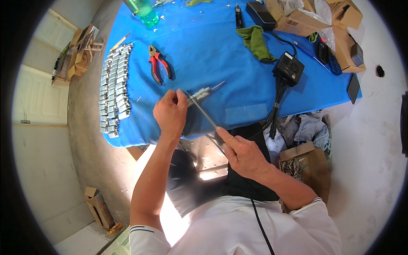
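Note:
My right hand (248, 157) is wrapped round the near end of a long, thin metal rod tool (204, 114). Its shaft, perhaps a file or a screwdriver, slants up and left toward my left hand. My left hand (171, 111) is closed over the table's front edge, with its fingertips pinched together; whatever lies in them is hidden. Beside its fingers is a slim grey tool (199, 97) with a thin pointed shaft, crossed by the rod. Pliers (160, 64) with red and black handles lie beyond my left hand.
Rows of small silver metal parts (115, 87) line the left of the blue-covered table (199, 46). A green bottle (146, 16) is at the back. On the right are a green cloth (256, 43), a black power box (289, 68) with cables and cardboard boxes (297, 21).

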### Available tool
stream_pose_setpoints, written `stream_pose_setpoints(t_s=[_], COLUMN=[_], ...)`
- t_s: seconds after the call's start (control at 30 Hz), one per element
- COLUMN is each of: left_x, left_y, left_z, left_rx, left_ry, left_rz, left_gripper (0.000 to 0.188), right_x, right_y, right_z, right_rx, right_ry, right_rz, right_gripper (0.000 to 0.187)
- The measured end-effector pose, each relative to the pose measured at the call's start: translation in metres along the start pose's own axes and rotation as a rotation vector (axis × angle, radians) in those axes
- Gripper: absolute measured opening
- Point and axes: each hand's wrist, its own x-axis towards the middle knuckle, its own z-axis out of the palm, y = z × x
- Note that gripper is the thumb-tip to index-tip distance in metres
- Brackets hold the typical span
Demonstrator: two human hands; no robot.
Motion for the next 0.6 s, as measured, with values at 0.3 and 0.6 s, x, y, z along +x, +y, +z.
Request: stream_pose_setpoints(t_s=[0.3, 0.6], left_x=[0.0, -0.022], left_y=[-0.007, -0.002], left_z=[-0.003, -0.024], left_rx=[-0.096, -0.583], left_ry=[-0.019, -0.284], left_rz=[-0.017, -0.411], left_gripper=[0.032, 0.029], right_x=[0.009, 0.04], right_y=[-0.004, -0.037], right_z=[-0.019, -0.102], right_rx=[0.089, -0.243], right_ry=[0.046, -0.171], right_rz=[0.018, -0.163], right_gripper=[0.036, 0.028])
